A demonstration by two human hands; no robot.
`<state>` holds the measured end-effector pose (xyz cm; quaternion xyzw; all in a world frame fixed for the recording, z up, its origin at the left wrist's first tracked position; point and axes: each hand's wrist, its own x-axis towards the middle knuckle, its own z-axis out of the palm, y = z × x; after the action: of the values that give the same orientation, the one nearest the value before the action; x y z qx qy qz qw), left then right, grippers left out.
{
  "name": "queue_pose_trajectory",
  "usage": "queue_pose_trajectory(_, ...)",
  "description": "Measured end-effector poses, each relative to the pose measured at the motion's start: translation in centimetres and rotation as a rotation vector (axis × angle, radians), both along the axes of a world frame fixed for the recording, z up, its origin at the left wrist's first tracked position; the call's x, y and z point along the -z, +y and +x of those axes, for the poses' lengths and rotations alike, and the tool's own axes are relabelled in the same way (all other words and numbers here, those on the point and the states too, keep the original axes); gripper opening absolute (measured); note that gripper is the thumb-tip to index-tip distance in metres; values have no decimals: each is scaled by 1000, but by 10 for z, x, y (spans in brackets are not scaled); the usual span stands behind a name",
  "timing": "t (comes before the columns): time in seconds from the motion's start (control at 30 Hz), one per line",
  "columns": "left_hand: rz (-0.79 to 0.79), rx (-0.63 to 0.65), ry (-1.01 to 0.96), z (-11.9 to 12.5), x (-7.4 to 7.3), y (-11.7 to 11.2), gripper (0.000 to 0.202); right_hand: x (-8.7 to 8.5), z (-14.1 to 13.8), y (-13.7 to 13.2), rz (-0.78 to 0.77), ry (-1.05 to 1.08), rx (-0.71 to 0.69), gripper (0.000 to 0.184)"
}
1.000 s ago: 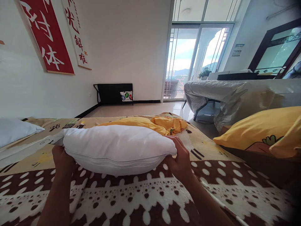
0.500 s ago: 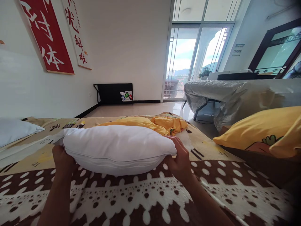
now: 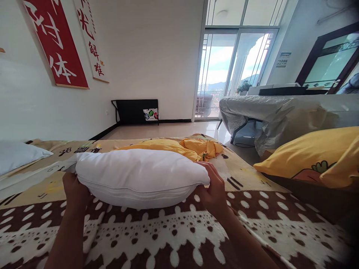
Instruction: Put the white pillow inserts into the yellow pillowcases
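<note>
A plump white pillow [image 3: 140,175] lies across the middle of the view, with a seam running along its near side. My left hand [image 3: 75,188] grips its left corner, the fingers partly hidden by the pillow. At the other end, my right hand [image 3: 211,186] is closed around the right corner, thumb below and fingers on top. Beneath is a brown and white patterned blanket [image 3: 157,237]. Just behind the pillow lies crumpled yellow fabric [image 3: 202,148] on a beige printed sheet [image 3: 238,168].
Another white pillow [image 3: 21,155] rests at the far left. To the right, a yellow pillow [image 3: 314,157] with a carrot print sits on a brown box-like thing. A plastic-covered table [image 3: 258,102] stands beyond it. A black folded frame [image 3: 131,112] leans at the back wall.
</note>
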<state>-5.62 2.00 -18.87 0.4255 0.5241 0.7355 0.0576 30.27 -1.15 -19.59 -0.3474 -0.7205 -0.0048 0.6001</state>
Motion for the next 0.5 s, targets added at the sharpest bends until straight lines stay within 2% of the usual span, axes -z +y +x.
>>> queue_pose_trajectory(0.1,-4,-1,-68,3,-2,-1,21,0,0,0,3,-4,12,39)
queue_pose_trajectory(0.5,-10,-14,-78,9,-8,-4,22,1,0,1,4,-3,7,39)
